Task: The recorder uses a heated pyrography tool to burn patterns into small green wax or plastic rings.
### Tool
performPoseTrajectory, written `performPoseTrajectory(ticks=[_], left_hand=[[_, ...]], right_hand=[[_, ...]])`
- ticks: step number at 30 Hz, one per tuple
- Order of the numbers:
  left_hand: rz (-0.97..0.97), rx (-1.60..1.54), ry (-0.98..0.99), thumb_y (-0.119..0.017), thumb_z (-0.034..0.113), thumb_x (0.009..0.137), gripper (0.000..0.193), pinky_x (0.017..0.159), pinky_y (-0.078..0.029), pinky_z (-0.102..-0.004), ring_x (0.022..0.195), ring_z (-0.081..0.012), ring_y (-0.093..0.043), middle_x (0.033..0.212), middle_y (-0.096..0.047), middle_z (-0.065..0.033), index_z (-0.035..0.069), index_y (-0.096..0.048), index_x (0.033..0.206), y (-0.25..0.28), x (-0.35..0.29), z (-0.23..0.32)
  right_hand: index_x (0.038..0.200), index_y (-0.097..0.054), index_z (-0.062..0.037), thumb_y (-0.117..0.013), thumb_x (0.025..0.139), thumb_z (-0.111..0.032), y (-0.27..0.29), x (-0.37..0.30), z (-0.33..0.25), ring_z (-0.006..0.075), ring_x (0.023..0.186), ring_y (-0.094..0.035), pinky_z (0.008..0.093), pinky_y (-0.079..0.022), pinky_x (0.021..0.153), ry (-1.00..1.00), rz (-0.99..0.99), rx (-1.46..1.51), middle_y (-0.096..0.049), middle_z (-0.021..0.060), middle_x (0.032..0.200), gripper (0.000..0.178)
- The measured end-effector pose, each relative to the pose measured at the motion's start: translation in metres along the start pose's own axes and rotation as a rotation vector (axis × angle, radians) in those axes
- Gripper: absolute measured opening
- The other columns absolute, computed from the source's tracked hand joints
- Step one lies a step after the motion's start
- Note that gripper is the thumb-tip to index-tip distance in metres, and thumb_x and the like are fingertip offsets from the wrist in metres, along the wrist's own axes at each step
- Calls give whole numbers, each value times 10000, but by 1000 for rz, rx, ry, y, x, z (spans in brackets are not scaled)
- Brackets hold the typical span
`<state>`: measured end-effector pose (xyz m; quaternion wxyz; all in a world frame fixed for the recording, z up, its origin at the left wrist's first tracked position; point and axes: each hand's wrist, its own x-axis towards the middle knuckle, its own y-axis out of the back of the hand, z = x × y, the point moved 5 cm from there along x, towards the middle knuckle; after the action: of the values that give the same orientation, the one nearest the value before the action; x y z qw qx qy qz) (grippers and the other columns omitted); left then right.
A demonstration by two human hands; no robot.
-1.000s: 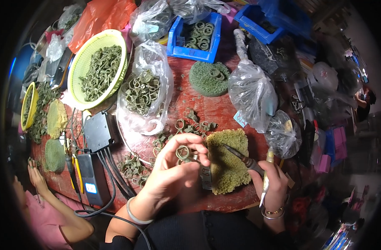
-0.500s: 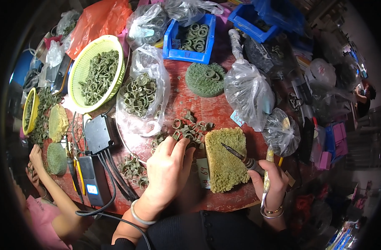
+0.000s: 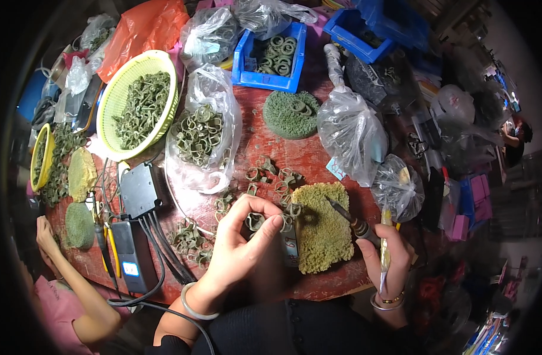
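My left hand (image 3: pixel 241 239), wearing a bangle, has thumb and index finger pinched on a small green ring (image 3: pixel 292 211) beside the yellow-green spongy block (image 3: pixel 323 234). Through the loop of these fingers shows another green ring (image 3: pixel 255 221). My right hand (image 3: pixel 394 260) is closed around a pen-like tool with a dark pointed tip, resembling a soldering iron (image 3: pixel 359 228); its tip is over the block. The same hand also holds a slim tool with a yellowish wrapped handle (image 3: pixel 386 242). Loose green rings (image 3: pixel 277 180) lie beyond my left hand on the red table.
A yellow basket (image 3: pixel 105 127) and a plastic bag (image 3: pixel 232 127) hold green rings. Behind are a blue bin (image 3: pixel 268 81) and a round green pad (image 3: pixel 285 127). Knotted bags (image 3: pixel 354 133) stand right. A black box (image 3: pixel 143 190) with cables sits left, near another person's arm (image 3: pixel 75 266).
My left hand has lifted from the loose rings, turned thumb-up and come to the block's edge with a ring in its fingertips. The pointed tool has shifted slightly right.
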<state>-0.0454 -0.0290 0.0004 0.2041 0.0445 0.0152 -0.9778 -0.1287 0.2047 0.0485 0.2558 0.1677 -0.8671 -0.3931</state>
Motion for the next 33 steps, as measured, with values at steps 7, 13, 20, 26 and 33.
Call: performPoseTrajectory(ticks=[7, 13, 20, 26, 33], left_hand=[[-16, -349, 311, -611, 100, 957, 94, 512, -334, -153, 576, -3, -460, 732, -585, 10, 41, -552, 999, -2, -6, -9], [2, -421, 383, -595, 57, 947, 92, 503, -354, -158, 582, -7, -484, 746, -575, 16, 39, -531, 1010, 1, -8, -14], [-45, -397, 274, -583, 23, 928, 145, 562, -405, -173, 642, -17, -497, 867, -572, 6, 10, -552, 1069, 0, -6, -6], [-126, -118, 17, -592, 15, 920, 135, 746, -457, -199, 834, -42, -554, 926, -619, -2, -1, -623, 1051, -4, -6, 6], [-283, -535, 307, -621, 22, 904, 211, 776, -450, -204, 860, -36, -551, 1014, -632, -5, 20, -640, 1114, -10, -7, 2]], right_hand=[[1019, -612, -1, -840, 723, -75, -34, 17, -29, 241, 796, -706, 310, -546, 712, -90, -100, 369, -703, 149, 890, 380], [1071, -602, 2, -768, 792, -56, -51, 44, -59, 251, 822, -709, 324, -538, 716, -14, -233, 520, -699, 136, 918, 330], [1114, -591, 9, -741, 822, -54, -56, 44, -53, 230, 834, -709, 310, -530, 718, 15, -149, 499, -697, 144, 929, 335], [1085, -603, 7, -759, 819, -74, -58, 40, -48, 155, 807, -680, 281, -519, 705, -61, -200, 595, -691, 107, 908, 319], [1049, -629, -4, -756, 818, -41, -49, 37, -44, 109, 804, -650, 257, -506, 727, -127, -131, 625, -684, 63, 889, 266]])
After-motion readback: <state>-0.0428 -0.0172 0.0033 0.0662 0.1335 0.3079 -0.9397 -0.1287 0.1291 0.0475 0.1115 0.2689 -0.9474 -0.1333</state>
